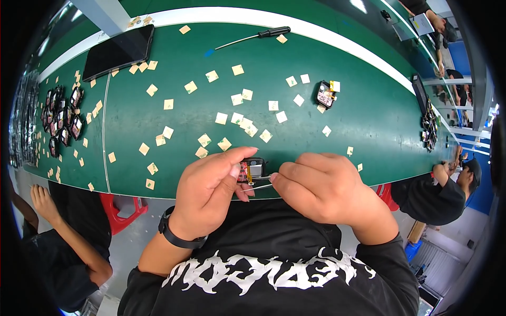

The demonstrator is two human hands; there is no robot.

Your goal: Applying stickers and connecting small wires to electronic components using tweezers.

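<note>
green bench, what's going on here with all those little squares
A person seated at the green bench holds a small dark electronic module at its near edge in the left hand, while the right hand works a pair of metal tweezers against it. Small tan paper squares lie scattered across the bench. A similar module sits farther back on the right, a screwdriver and a dark tablet lie at the far side, and a cluster of modules is piled at the left.

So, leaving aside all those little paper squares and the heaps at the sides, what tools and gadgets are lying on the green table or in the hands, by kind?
Screwdriver: 1
Dark tablet: 1
Small square modules, one held, one on the table: 2
Tweezers: 1
Total: 5
</note>
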